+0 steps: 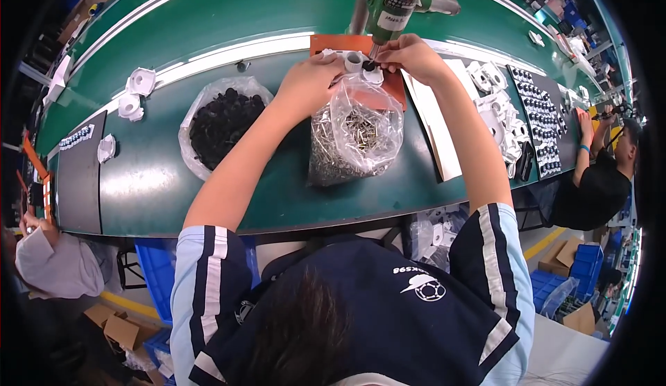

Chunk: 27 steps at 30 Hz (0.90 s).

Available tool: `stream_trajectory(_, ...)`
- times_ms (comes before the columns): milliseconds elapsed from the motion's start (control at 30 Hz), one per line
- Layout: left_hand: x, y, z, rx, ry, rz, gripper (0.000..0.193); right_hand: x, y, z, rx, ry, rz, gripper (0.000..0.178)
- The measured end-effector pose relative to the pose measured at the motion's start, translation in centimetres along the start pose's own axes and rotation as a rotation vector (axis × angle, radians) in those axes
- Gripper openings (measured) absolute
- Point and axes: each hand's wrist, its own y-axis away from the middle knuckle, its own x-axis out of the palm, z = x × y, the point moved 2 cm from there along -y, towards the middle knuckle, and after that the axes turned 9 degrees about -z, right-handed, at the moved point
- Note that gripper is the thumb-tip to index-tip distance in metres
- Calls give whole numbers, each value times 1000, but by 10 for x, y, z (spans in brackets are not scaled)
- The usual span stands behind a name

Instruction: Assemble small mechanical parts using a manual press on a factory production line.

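Under the green bench press [395, 1], a white plastic part [353, 62] with round openings rests on the orange base [333, 42]. My left hand [310, 86] is closed around the left side of this part. A small black piece [369, 65] sits on the part's right side, just below the press tip. My right hand [414, 58] has thumb and fingers pinched together beside the tip and the black piece; what is between them is too small to make out. Close in front of the part stands an open clear bag of small metal pins [361, 133].
A clear bag of black pieces [223, 124] stands left of the pins. White parts [141, 81] lie farther left, and more white parts [501, 112] are heaped at right beside a white sheet [438, 126] and a board with rows of parts [540, 119]. A co-worker [598, 178] sits at right.
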Motion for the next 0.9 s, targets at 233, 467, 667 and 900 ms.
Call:
stream_trajectory(233,1,2,7,22,-59,-18,20,1,-4,17,73,122,110,11)
stream_trajectory(467,3,-1,3,13,-53,44,22,6,-14,19,72,198,228,14)
stream_trajectory(667,3,0,7,82,-105,-49,22,0,-25,19,124,926,113,50)
stream_trajectory(900,-2,-3,2,34,-107,70,18,-106,-75,35,-134,597,-153,30)
